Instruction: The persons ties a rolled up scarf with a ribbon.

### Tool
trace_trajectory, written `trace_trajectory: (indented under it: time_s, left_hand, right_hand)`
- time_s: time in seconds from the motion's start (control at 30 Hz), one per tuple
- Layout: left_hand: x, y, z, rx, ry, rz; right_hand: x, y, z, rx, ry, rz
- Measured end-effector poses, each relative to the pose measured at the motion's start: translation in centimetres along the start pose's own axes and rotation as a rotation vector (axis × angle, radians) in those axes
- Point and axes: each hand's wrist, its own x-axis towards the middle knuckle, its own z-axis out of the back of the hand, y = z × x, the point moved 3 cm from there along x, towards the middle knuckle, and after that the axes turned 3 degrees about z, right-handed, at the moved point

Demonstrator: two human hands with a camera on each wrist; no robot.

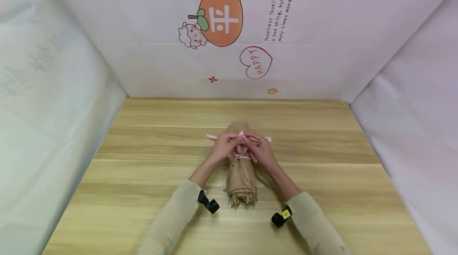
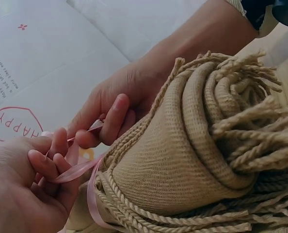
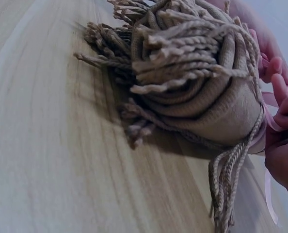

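A rolled tan scarf with twisted fringe lies lengthwise on the wooden table, its fringed end toward the person. Round its middle runs a pink ribbon. Above the roll, my left hand pinches one part of the ribbon between curled fingers. Close beside it my right hand pinches another part, and a small pink loop stands up between the two hands. Loose ribbon ends stick out to the left and right in the head view. In the right wrist view the scarf's fringe fills the middle, with the right hand at the edge.
The wooden table spreads around the scarf. A white printed sheet stands behind it, and white sheets hang at both sides. Black wrist cameras sit at both sleeves, near the tabletop.
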Motion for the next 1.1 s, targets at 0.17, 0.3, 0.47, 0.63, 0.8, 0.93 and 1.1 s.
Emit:
trace_trajectory:
  time_s: [0.17,0.3,0.47,0.63,0.8,0.93,1.1]
  left_hand:
    - [0.0,0.1,0.1,0.013,0.002,-0.003]
    - [-0.1,0.1,0.1,0.046,-0.013,-0.014]
    - [-0.2,0.0,0.1,0.087,-0.04,-0.025]
    - [-0.3,0.1,0.1,0.096,-0.06,-0.042]
    - [-0.3,0.2,0.0,0.112,-0.071,-0.051]
    - [-0.3,0.2,-0.1,0.139,-0.096,-0.072]
    - [-0.2,0.2,-0.2,0.152,-0.105,-0.089]
  right_hand:
    - [0.1,-0.1,0.2,-0.034,-0.057,-0.024]
    - [-0.1,0.0,0.3,-0.05,-0.104,-0.028]
    - [-0.3,-0.1,0.0,-0.032,-0.204,-0.053]
    - [-0.5,-0.3,-0.5,0.042,-0.35,-0.066]
    - [-0.6,-0.8,-0.8,0.037,-0.443,-0.034]
    - [-0.7,-0.7,-1.0,-0.011,-0.453,0.023]
    - [-0.7,-0.5,-0.9,-0.03,-0.466,0.071]
